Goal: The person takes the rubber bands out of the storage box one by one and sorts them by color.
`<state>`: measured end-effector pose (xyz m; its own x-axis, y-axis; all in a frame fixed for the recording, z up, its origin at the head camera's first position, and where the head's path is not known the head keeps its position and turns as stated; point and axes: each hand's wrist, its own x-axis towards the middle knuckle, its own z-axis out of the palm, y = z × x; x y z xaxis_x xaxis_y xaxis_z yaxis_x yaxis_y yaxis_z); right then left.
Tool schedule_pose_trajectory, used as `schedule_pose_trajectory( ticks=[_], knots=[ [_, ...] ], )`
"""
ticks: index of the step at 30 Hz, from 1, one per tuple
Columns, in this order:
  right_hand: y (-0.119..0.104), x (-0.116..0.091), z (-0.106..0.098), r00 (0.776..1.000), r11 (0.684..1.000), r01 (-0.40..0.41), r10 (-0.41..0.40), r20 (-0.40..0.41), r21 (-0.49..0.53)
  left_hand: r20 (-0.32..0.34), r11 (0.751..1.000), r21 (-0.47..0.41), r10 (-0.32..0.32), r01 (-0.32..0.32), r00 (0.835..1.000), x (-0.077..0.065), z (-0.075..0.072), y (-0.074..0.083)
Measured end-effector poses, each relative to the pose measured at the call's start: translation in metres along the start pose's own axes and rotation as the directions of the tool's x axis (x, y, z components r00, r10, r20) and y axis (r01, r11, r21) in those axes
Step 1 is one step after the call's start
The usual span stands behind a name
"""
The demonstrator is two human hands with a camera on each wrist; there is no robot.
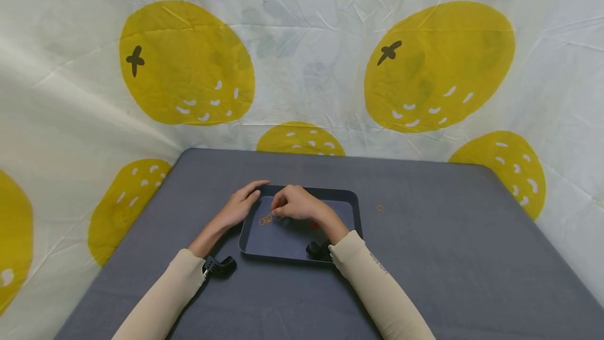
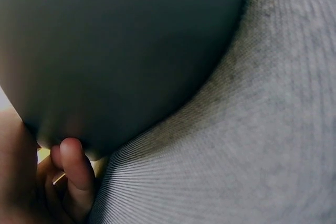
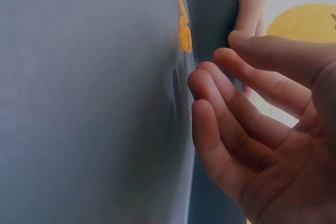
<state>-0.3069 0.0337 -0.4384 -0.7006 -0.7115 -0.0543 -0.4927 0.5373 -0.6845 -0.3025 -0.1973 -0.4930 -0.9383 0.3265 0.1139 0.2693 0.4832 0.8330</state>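
A dark grey tray lies on the table. Inside it, towards the left, is a small cluster of thin orange loops that look like rubber bands. My right hand hovers over the tray just beside the bands, fingers loosely bent. In the right wrist view the thumb and fingertips show nothing between them, and the bands lie beyond them. My left hand rests at the tray's far left corner, its fingers stretched along the edge and the thumb touching the rim.
One more orange band lies on the grey table, right of the tray. Something small and red sits in the tray, partly hidden by my right wrist. A white cloth with yellow fruit shapes hangs behind the table.
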Motion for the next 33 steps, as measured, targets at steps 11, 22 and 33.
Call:
schedule_pose_trajectory(
  ticks=[11,22,33],
  knots=[
    [0.007,0.009,0.006,0.999,0.998,-0.036,0.037,-0.003,0.041,-0.011,1.000,0.014,-0.018,0.019,1.000,-0.002,-0.003,0.000],
    [0.013,0.017,0.012,0.999,0.999,-0.019,0.020,-0.037,0.026,-0.008,1.000,0.024,-0.001,0.002,1.000,0.001,-0.002,0.001],
    [0.013,0.018,0.011,1.000,0.999,-0.018,0.017,-0.024,-0.030,-0.008,1.000,0.010,-0.017,0.017,1.000,0.001,0.001,0.004]
  ],
)
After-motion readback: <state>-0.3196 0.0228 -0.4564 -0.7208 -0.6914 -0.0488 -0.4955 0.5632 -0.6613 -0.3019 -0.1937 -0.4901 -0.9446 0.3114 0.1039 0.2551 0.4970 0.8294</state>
